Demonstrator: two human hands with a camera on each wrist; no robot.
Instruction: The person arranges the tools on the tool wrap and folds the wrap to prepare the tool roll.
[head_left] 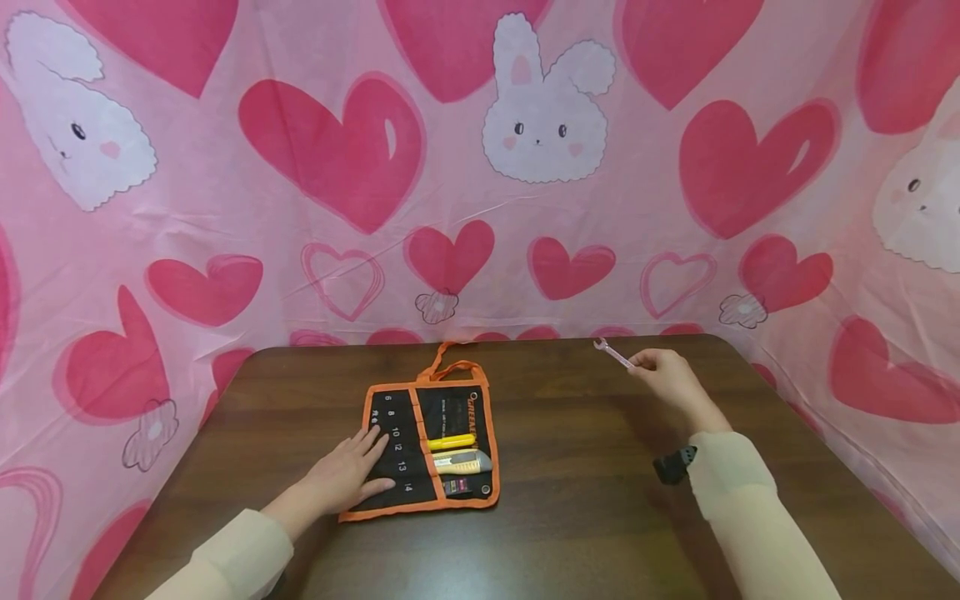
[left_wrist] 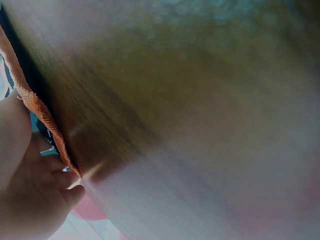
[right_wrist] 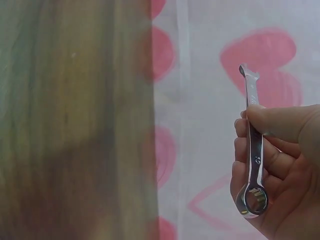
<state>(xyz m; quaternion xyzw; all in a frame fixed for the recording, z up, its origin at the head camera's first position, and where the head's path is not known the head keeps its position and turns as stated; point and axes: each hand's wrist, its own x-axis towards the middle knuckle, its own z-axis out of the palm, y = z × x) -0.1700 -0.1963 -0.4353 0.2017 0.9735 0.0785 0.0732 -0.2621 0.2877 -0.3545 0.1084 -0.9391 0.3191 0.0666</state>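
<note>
Silver gleams the wrench (right_wrist: 255,160) the right hand (head_left: 670,380) pinches; the left hand (head_left: 337,473), spread, touches a black pouch (head_left: 415,437).

I face a dark wood-grain counter (head_left: 570,533) with rounded far corners; behind it and along both sides hangs pink cloth (head_left: 453,175) printed with hearts (head_left: 742,171), white rabbit heads (head_left: 545,137) and sketched flowers (head_left: 437,307).
</note>
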